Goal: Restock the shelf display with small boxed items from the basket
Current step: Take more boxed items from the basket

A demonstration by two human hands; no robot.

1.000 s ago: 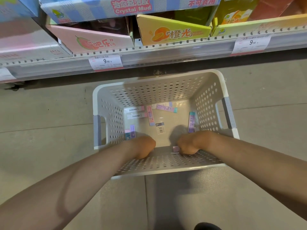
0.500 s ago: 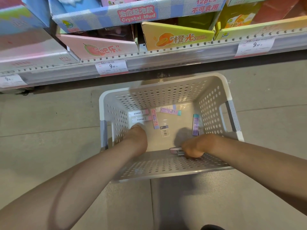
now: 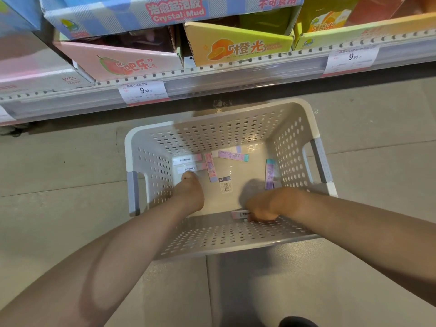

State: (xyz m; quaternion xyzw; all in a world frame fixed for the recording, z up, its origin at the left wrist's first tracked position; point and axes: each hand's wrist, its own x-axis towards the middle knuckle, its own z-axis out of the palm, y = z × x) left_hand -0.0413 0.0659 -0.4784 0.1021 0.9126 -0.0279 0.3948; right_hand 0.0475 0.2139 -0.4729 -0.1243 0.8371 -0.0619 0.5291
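A white perforated basket stands on the floor below the shelf. Several small pastel boxes lie on its bottom, among them a pink one and a purple one. My left hand reaches deep into the basket, fingertips touching a white barcoded box. My right hand is at the near wall, closed around a pink and white box whose end sticks out to the left.
The shelf edge with price tags runs across the top. On it stand display cartons: a pink one, a yellow orange-printed one and a blue Crystal Mud box. Tiled floor surrounds the basket.
My left hand has moved from the near wall forward to the barcoded boxes at the far left of the basket. My right hand stays by the near wall with its box.
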